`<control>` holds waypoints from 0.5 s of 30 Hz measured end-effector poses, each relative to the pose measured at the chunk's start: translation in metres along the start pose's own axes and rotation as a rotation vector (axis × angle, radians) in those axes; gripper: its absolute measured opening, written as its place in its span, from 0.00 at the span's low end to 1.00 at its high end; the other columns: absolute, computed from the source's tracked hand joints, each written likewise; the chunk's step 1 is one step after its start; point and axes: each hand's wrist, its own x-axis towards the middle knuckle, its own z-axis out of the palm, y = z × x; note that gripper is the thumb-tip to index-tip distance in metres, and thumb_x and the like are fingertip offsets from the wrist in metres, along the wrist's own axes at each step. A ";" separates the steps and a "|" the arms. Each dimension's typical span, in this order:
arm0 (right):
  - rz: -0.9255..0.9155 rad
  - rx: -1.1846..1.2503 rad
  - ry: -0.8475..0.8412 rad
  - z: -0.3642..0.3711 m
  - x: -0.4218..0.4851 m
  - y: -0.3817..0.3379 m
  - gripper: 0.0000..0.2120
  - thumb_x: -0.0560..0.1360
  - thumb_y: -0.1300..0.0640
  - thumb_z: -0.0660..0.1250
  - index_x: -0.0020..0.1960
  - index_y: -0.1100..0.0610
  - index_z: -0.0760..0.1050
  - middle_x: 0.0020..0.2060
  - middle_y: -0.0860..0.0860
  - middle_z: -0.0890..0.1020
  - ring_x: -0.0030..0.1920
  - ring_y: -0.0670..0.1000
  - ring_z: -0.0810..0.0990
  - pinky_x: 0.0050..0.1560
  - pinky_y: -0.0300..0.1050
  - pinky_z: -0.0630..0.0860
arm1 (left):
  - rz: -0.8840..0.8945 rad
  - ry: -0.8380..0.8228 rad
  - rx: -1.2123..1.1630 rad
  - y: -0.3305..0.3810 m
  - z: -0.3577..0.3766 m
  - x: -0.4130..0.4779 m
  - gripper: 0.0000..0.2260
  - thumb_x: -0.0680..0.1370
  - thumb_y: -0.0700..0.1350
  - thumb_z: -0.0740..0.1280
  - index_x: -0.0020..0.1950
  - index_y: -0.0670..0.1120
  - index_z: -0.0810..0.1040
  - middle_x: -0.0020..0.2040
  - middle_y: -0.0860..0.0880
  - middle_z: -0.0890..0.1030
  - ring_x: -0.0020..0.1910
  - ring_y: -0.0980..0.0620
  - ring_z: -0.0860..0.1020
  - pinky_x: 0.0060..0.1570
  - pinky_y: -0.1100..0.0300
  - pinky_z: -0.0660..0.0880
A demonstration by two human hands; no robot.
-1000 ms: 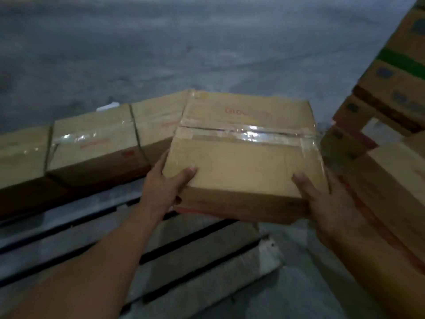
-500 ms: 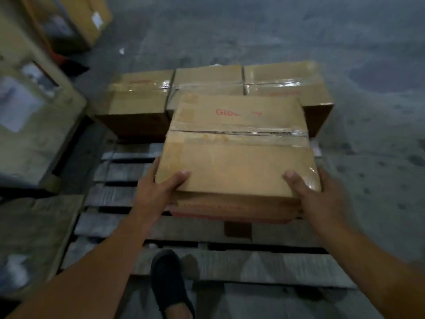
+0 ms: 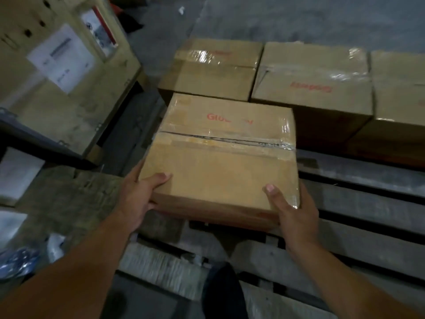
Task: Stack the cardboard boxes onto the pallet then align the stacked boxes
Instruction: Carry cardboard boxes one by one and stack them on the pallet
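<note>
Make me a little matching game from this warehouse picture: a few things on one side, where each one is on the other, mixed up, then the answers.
Things:
1. carried box
2. left hand
3. right hand
4. row of boxes

Places:
A. on the far part of the pallet
B. on the carried box's near left corner
C. between both hands, above the pallet slats
D. on the carried box's near right corner

Pairs: 1-C, 2-B, 3-D, 4-A
</note>
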 end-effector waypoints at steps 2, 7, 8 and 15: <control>0.017 -0.012 -0.016 0.031 0.006 0.009 0.23 0.72 0.45 0.76 0.66 0.44 0.77 0.55 0.42 0.83 0.55 0.43 0.81 0.55 0.43 0.78 | -0.022 0.024 0.000 -0.010 -0.020 0.027 0.21 0.75 0.40 0.72 0.65 0.58 0.78 0.52 0.53 0.85 0.50 0.50 0.83 0.38 0.49 0.81; -0.010 -0.022 0.000 0.091 0.023 0.023 0.23 0.73 0.47 0.76 0.66 0.45 0.77 0.54 0.40 0.82 0.53 0.38 0.80 0.52 0.36 0.78 | -0.046 0.040 0.025 -0.029 -0.055 0.087 0.19 0.76 0.42 0.72 0.64 0.58 0.79 0.55 0.53 0.85 0.55 0.49 0.82 0.44 0.48 0.81; -0.026 -0.026 0.009 0.102 0.027 0.025 0.24 0.73 0.48 0.76 0.67 0.46 0.76 0.54 0.40 0.82 0.53 0.37 0.80 0.51 0.34 0.78 | -0.043 0.048 0.024 -0.031 -0.060 0.099 0.19 0.76 0.42 0.72 0.65 0.57 0.79 0.56 0.52 0.85 0.56 0.48 0.82 0.46 0.45 0.81; -0.069 -0.019 0.068 0.152 0.037 0.049 0.29 0.73 0.48 0.76 0.72 0.48 0.73 0.58 0.43 0.82 0.55 0.38 0.81 0.55 0.34 0.79 | 0.014 0.120 0.080 -0.036 -0.065 0.155 0.14 0.73 0.43 0.73 0.53 0.60 0.82 0.47 0.55 0.84 0.45 0.50 0.81 0.52 0.35 0.77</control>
